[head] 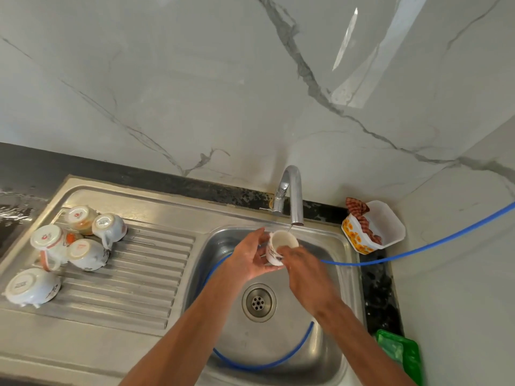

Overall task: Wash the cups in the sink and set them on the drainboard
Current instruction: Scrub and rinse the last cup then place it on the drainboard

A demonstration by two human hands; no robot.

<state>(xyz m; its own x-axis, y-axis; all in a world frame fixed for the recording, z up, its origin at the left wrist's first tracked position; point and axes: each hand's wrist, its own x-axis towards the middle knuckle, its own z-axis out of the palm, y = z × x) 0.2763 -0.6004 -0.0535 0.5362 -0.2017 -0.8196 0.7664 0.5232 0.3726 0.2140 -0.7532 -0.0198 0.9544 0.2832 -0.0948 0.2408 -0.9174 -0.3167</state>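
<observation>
In the head view, you hold one white cup (279,247) over the sink (347,274), just under the spout of the tap (292,196). Your left hand (250,257) wraps its fingers around the side of the cup, and your right hand (299,263) closes its fingers on the rim at the near side. The mouth of the cup faces up and toward the tap. Only a very thin stream of water seems to come from the spout.

I think you are rinsing this cup now. To do it well, keep the left hand firm, because a wet cup slips easily, and turn the cup slowly so the water reaches the whole inside. Rub the rim with the right fingers, then pour the water out.

Five washed cups (83,253) stand upside down on the drainboard (145,263) at the left. A blue hose (418,253) lies in the basin; do not let it catch your arm.
</observation>
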